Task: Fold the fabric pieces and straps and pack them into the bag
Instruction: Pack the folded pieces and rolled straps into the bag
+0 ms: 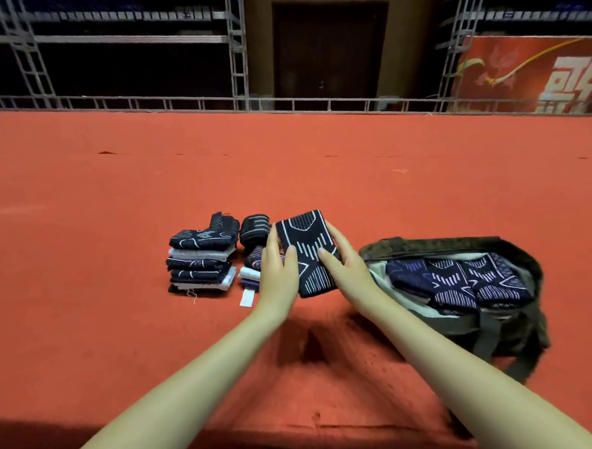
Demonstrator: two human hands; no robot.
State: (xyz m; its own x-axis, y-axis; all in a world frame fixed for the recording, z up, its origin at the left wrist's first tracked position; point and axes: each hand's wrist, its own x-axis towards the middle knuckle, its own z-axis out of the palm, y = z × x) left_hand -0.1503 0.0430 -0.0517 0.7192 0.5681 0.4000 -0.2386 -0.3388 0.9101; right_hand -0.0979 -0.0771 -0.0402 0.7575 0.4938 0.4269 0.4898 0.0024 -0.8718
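I hold a folded dark navy fabric piece (308, 249) with white line patterns between both hands, lifted above the red carpet. My left hand (279, 264) grips its left edge and my right hand (343, 261) grips its right edge, thumbs on top. To the right lies an open olive-green bag (460, 246) with several folded patterned pieces (462, 281) inside. On the left stands a stack of folded fabric (202, 260). A smaller stack (252, 271) with a rolled dark strap (253, 228) sits partly behind my left hand.
The red carpet (115, 199) stretches wide around the piles. A white label (246, 298) sticks out under the smaller stack. Metal truss railing (213, 103) and a red banner (537, 74) border the far edge.
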